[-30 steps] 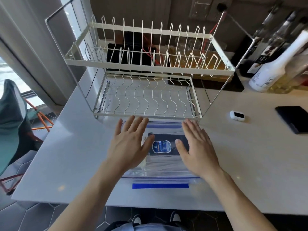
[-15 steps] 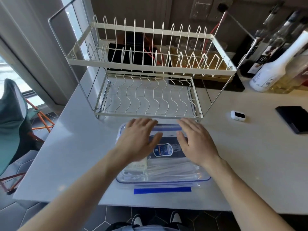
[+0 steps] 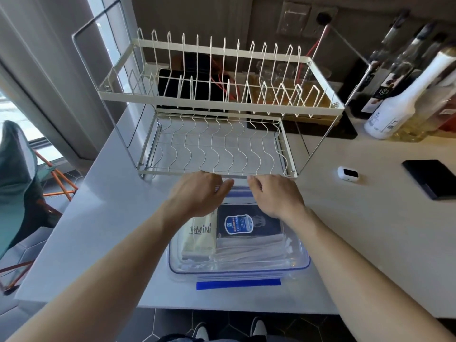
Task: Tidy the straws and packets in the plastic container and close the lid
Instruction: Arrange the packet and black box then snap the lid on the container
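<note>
A clear plastic container (image 3: pixel 303 262) with blue trim sits near the counter's front edge, its clear lid (image 3: pixel 240 199) lying on top. Through the lid I see a cream packet (image 3: pixel 200 239), a dark blue packet (image 3: pixel 246 224) and several paper-wrapped straws (image 3: pixel 249 251). My left hand (image 3: pixel 197 196) and my right hand (image 3: pixel 276 196) rest side by side at the lid's far edge, fingers bent down over it with the tips hidden. A blue latch flap (image 3: pixel 238 283) lies flat at the near side.
A two-tier white wire dish rack (image 3: pixel 217 109) stands directly behind the container, its lower frame touching distance from my fingers. To the right lie a small white device (image 3: pixel 349 174) and a black case (image 3: pixel 431 180); bottles (image 3: pixel 399 104) stand far right. A green chair (image 3: pixel 14 181) sits left of the counter.
Both hands slid from flat on the middle of the lid forward to its far edge and curled over it. The packets and straws now show through the lid.
</note>
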